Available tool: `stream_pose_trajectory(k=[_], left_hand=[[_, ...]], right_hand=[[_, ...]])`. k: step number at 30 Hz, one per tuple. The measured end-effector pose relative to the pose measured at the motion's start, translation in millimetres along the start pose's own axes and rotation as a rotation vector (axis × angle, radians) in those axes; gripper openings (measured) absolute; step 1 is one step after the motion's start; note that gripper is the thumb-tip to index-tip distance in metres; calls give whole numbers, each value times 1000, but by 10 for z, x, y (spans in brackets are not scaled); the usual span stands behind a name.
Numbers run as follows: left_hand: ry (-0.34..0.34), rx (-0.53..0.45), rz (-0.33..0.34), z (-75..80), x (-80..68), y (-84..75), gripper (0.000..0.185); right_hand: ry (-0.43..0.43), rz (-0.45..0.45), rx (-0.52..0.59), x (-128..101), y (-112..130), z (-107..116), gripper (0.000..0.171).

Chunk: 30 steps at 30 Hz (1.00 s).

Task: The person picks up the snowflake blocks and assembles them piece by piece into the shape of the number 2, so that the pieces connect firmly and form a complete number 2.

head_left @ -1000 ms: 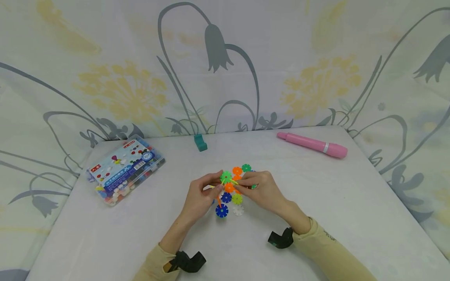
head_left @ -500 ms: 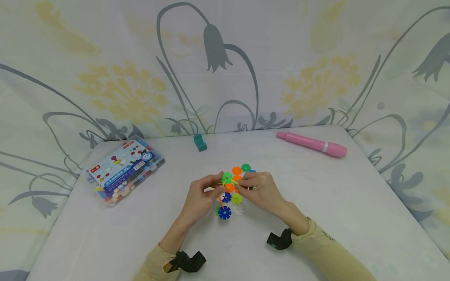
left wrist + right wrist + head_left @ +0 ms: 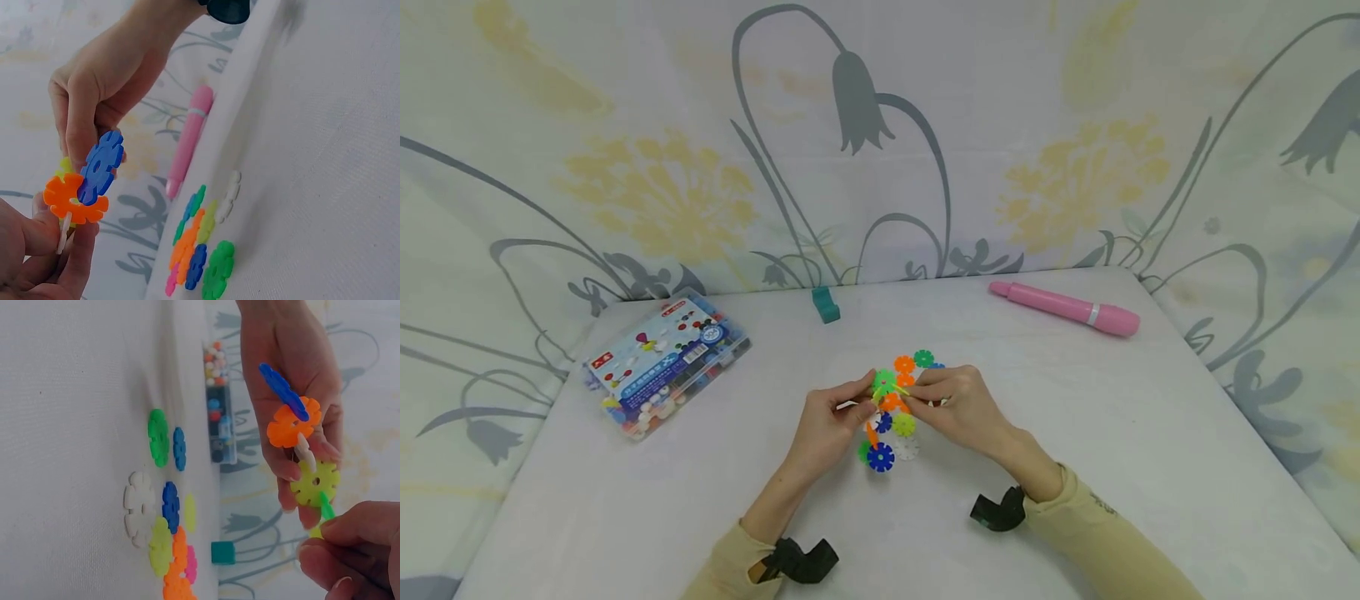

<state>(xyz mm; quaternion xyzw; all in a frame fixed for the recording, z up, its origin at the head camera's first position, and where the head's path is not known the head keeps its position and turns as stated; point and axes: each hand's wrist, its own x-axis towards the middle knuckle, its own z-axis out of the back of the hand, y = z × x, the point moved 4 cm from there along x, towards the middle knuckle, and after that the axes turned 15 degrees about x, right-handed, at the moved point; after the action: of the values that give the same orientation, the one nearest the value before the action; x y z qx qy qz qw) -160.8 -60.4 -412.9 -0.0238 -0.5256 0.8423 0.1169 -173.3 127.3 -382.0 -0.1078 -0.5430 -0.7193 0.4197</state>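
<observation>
Both hands hold a chain of slotted snowflake discs above the table. In the right wrist view, a blue disc [image 3: 284, 392], an orange disc [image 3: 294, 423], a white disc seen edge-on [image 3: 305, 452] and a yellow disc [image 3: 315, 483] join on to a green disc [image 3: 326, 506]. My left hand [image 3: 829, 429] grips the chain between thumb and fingers, around its white and yellow part. Opposite it, my right hand [image 3: 964, 408] pinches the end with the green piece and another yellow piece, partly hidden by the fingertips. The blue and orange end hangs below the left hand.
Loose discs in several colours lie under the hands, among them a white disc [image 3: 140, 509] and a green disc [image 3: 219, 270]. A clear case [image 3: 668, 362] of coloured parts stands left. Toward the back are a small teal block [image 3: 826, 305] and a pink pen-shaped object [image 3: 1063, 308].
The hanging blue end of the chain has swung slightly right and down, and the orange disc above it has turned. Both hands stay nearly in place, still holding the chain.
</observation>
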Motion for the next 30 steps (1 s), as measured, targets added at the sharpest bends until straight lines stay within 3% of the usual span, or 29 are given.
stream_pose_trajectory(k=[9, 16, 19, 23, 26, 30], left_hand=[[-24, 27, -32, -2, -19, -19, 41], [-23, 50, -46, -7, -29, -30, 40], [-26, 72, -46, 9, -23, -41, 39], [-31, 117, -42, 52, -11, -42, 37], [-15, 159, -40, 73, 3, -37, 37], [46, 185, -42, 70, 12, -41, 39]], right_hand=[[-8, 9, -58, -8, 33, -20, 7], [-13, 70, -91, -26, 6, -41, 7], [-21, 46, -84, -25, -9, -52, 8], [47, -105, -68, -1, -42, -77, 6], [97, -289, -24, 5, -82, -66, 11], [48, -516, 85, -7, -147, -17, 20]])
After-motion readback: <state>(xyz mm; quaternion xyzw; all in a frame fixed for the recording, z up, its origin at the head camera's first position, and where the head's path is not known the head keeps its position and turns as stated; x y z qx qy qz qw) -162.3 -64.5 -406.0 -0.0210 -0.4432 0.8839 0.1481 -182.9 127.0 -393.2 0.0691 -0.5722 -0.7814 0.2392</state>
